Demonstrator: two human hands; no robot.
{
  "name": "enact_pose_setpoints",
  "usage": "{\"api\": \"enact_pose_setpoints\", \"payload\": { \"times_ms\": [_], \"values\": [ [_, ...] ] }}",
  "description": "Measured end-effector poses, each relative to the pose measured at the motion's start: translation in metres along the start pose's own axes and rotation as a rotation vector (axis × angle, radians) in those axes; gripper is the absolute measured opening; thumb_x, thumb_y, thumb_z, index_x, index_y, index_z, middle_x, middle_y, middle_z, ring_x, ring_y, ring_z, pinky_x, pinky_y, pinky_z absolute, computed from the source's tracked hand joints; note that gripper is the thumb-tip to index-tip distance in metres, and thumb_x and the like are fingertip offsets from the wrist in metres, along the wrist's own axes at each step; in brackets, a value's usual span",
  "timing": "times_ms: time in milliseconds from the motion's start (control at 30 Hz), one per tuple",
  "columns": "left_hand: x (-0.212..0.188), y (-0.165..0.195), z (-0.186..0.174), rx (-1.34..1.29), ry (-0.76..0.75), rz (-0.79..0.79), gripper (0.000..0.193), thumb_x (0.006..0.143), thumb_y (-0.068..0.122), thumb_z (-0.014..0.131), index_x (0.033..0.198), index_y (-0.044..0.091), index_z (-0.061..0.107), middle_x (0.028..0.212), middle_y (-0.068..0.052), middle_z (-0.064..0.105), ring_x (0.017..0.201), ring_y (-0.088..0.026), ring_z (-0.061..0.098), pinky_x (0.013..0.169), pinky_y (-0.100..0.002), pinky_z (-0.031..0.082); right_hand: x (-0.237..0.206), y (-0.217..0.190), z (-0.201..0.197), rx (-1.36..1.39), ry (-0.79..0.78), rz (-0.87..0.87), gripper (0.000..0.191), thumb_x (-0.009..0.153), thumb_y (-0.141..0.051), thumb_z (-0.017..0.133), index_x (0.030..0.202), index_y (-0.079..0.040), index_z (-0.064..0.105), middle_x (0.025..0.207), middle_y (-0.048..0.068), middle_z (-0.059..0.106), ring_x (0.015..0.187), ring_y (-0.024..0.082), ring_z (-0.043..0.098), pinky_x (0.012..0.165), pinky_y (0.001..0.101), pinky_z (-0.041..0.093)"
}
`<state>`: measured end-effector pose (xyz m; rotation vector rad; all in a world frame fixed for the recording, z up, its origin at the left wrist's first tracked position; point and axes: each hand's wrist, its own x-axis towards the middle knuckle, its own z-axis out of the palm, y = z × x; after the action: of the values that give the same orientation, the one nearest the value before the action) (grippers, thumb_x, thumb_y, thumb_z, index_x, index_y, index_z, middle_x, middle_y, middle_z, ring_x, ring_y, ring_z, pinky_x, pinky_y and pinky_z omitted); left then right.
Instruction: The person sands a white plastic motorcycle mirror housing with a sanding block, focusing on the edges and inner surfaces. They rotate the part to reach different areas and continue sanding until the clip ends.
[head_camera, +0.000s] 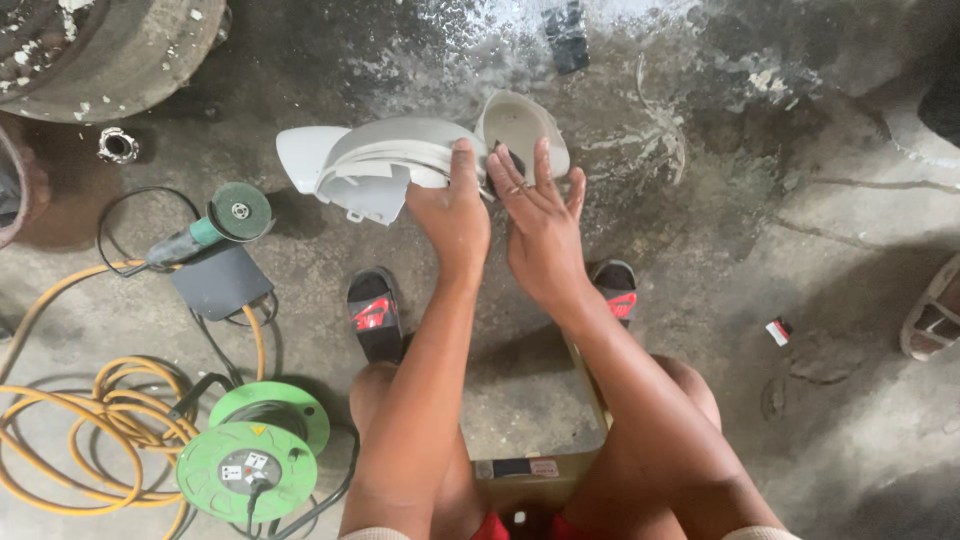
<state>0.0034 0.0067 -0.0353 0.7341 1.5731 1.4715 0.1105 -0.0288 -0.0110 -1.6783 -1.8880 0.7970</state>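
A pale grey-white plastic panel (380, 160), curved like a vehicle fairing, is held above the concrete floor in front of me. My left hand (452, 215) grips its right edge with the thumb on top. My right hand (540, 225) rests flat against the rounded right part of the panel (520, 125), fingers spread, a ring on one finger. My knees and two feet in black sandals with red marks (373, 315) are below the hands.
A green angle grinder (215, 225) lies left of the panel on a dark pad (220, 282). A green cable reel (250, 455) with coiled yellow cable (80, 440) sits at lower left. A rusty wheel drum (100, 50) is at top left. Another person's sandalled foot (935, 310) shows at right.
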Motion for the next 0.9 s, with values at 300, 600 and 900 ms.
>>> {"api": "enact_pose_setpoints", "payload": {
  "times_ms": [300, 600, 900],
  "values": [
    [-0.005, 0.005, 0.000, -0.029, 0.017, -0.026, 0.031, 0.096, 0.008, 0.070, 0.119, -0.009, 0.061, 0.114, -0.014, 0.071, 0.103, -0.022, 0.069, 0.092, -0.035, 0.055, -0.006, -0.005, -0.004, 0.038, -0.009, 0.016, 0.073, 0.088, 0.012, 0.046, 0.156, -0.013, 0.045, 0.161, 0.012, 0.046, 0.159, 0.039, 0.018, 0.121, 0.0676, 0.000],
    [-0.004, 0.027, -0.006, -0.508, -0.363, -0.337, 0.043, 0.097, 0.012, 0.068, 0.133, -0.004, 0.049, 0.113, -0.014, 0.065, 0.091, -0.025, 0.070, 0.064, -0.039, 0.059, 0.028, 0.045, -0.020, 0.290, 0.077, 0.208, 0.051, 0.096, 0.010, 0.041, 0.144, -0.005, 0.052, 0.142, 0.016, 0.061, 0.136, 0.035, 0.050, 0.110, 0.0516, 0.039],
    [-0.003, 0.039, -0.009, -0.680, -0.462, -0.356, 0.048, 0.100, 0.012, 0.067, 0.141, -0.001, 0.045, 0.121, -0.016, 0.064, 0.101, -0.027, 0.070, 0.072, -0.042, 0.062, 0.025, 0.062, -0.042, 0.994, 0.394, 0.246, 0.016, 0.109, 0.005, 0.051, 0.120, -0.004, 0.058, 0.095, 0.002, 0.060, 0.080, 0.009, 0.054, 0.071, 0.0255, 0.046]
  ]
}}
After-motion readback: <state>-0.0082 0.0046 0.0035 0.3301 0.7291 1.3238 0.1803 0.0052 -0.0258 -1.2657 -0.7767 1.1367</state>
